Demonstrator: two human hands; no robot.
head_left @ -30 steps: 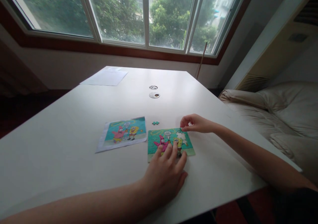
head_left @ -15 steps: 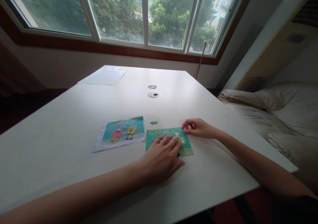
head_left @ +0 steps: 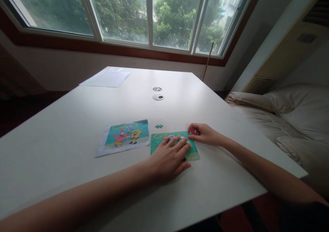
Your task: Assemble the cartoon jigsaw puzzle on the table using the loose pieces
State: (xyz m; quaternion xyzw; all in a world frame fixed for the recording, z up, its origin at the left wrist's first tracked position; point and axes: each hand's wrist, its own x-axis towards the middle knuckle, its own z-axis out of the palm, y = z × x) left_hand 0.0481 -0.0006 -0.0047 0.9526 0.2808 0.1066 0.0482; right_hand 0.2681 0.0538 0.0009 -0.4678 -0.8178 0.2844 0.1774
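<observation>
A nearly filled green jigsaw puzzle [head_left: 195, 153] with cartoon figures lies flat on the white table, with a white gap showing near its upper right. My left hand [head_left: 171, 156] rests palm down over its middle, fingers spread, and hides much of the picture. At the puzzle's upper right edge is my right hand [head_left: 202, 134], its fingers curled and the thumb close to them. Whatever those fingertips hold is too small to tell. Just beyond the puzzle sits a small loose green puzzle piece [head_left: 159, 126], perhaps two joined.
Left of the puzzle lies a printed reference picture [head_left: 102, 146] with the same cartoon figures. White paper sheets [head_left: 105, 78] are at the table's far left corner. Two round inserts [head_left: 157, 97] are set in the tabletop. A beige sofa [head_left: 257, 112] stands to the right.
My left hand has slid slightly up and to the right over the puzzle, covering more of the gap. My right hand has barely moved.
</observation>
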